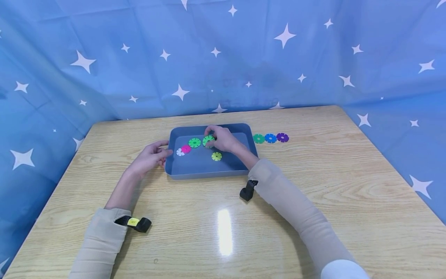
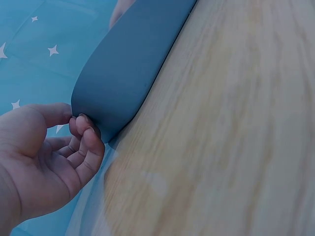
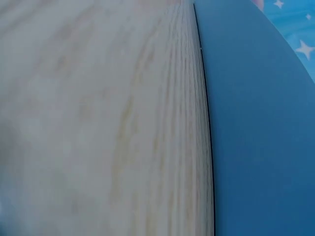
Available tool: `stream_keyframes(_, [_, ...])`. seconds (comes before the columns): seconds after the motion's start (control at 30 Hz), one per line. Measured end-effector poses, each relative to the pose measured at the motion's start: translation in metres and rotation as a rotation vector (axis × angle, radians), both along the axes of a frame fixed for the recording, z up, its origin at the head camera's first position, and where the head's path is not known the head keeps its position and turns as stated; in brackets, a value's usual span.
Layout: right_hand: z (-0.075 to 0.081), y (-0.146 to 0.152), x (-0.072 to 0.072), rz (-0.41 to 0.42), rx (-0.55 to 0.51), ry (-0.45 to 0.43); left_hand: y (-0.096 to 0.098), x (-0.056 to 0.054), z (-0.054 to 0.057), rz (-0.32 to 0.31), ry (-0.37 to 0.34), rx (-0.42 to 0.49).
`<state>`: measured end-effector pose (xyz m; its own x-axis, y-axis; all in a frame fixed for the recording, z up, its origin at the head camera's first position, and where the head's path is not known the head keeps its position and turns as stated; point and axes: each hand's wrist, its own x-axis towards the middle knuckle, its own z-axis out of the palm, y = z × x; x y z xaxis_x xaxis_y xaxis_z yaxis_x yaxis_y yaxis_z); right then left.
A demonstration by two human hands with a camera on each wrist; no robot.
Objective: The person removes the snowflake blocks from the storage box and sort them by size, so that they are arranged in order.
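A blue-grey tray (image 1: 195,166) lies on the table, its wall (image 2: 128,54) large in the left wrist view. My left hand (image 1: 150,158) grips the tray's left end, thumb at the rim and fingers curled against the outer wall. Over the tray, my right hand (image 1: 225,140) pinches a green notched disc (image 1: 208,140) between thumb and fingers. Just left of it lies another green disc (image 1: 194,143), then a pink disc (image 1: 186,149) touching a white disc (image 1: 180,152). Nearer the front is a yellow disc (image 1: 216,156). The right wrist view does not show the right hand's grip.
Right of the tray, a darker green disc (image 1: 259,138), a blue disc (image 1: 270,138) and a purple disc (image 1: 282,137) form a row on the wooden table (image 1: 331,174). Behind the table hangs a blue curtain (image 1: 223,62) with white stars.
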<state>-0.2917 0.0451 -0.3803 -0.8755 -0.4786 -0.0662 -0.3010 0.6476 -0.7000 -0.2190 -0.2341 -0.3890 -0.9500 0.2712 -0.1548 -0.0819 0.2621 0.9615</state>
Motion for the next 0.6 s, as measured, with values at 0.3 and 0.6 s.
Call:
stream_keyframes(0.3, [-0.002, 0.008, 0.002, 0.004, -0.104, 0.036, -0.001, -0.001, -0.003, -0.001, 0.003, -0.003])
stream_keyframes(0.6, [0.001, 0.03, 0.006, -0.016, -0.25, 0.064, -0.001, -0.002, -0.003, 0.003, -0.001, -0.009])
